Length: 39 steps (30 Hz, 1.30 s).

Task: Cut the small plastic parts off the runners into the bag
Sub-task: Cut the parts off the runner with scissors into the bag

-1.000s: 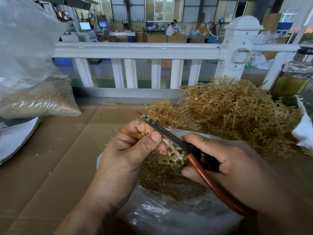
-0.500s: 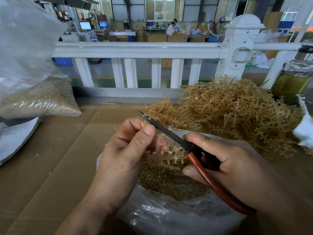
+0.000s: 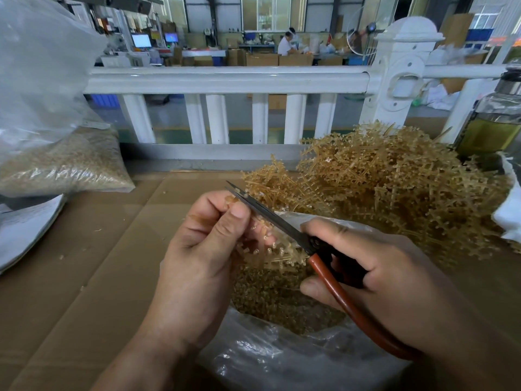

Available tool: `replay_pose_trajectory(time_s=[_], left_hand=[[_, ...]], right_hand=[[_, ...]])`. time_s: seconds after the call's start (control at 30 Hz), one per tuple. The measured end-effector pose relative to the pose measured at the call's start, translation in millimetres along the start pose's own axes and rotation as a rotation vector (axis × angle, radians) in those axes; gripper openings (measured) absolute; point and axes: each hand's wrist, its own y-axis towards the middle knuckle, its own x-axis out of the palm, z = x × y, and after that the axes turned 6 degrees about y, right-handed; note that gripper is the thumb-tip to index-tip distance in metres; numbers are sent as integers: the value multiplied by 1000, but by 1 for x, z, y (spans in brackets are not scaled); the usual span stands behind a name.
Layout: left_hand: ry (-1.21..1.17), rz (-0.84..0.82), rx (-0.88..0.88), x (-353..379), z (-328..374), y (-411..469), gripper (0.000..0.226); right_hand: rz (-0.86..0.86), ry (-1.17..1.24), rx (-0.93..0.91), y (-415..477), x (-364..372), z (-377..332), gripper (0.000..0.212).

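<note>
Two bare hands meet over the open mouth of a clear plastic bag [image 3: 282,359], which sits on a sheet of brown cardboard [image 3: 84,263] at the near edge of the view. The left hand [image 3: 203,258] pinches a pale amber runner [image 3: 270,251] between thumb and forefinger, the other fingers curled in behind it, so that the runner's branches hang just above the bag. The right hand [image 3: 380,280] grips the scissors [image 3: 270,218], its fingers wrapped round the handles (one is sleeved in red-brown rubber, the other is dark), with the forefinger laid along the top near the pivot. The blades point up and to the left, passing just beside the left thumb tip and across the top of the held runner; their tips stand only slightly parted. Inside the bag lies a heap of small cut parts [image 3: 282,303] of the same amber colour. Behind the bag, to the right, a big tangled pile of uncut runners [image 3: 394,193] rests on the cardboard. At far left a second plastic bag [image 3: 64,165], filled with small tan pieces, lies against a white railing [image 3: 225,77]. A bottle [image 3: 490,122] of yellowish liquid stands at the right edge.
</note>
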Motion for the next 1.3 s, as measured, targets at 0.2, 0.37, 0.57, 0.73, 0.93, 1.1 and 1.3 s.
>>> replay_pose_trajectory(time_s=[0.2, 0.37, 0.57, 0.73, 0.93, 1.1, 1.3], left_hand=[[5, -3, -3, 1, -1, 0, 14], [-11, -7, -8, 1, 0, 0, 15], [4, -4, -19, 1, 1, 0, 18], [-4, 12, -30, 1, -1, 1, 13], [-18, -9, -40, -1, -1, 2, 14], [5, -22, -50, 0, -1, 2, 14], [11, -49, -61, 2, -3, 1, 14]], right_hand=[[6, -29, 1, 1, 0, -3, 52], [-2, -57, -14, 1, 0, -4, 47], [-11, -66, 1, 1, 0, -2, 47], [-20, -58, 19, 0, 0, 0, 49], [-33, -52, 33, 1, 0, -1, 50], [-2, -67, 9, 1, 3, -2, 53], [3, -57, 3, 2, 3, -1, 59]])
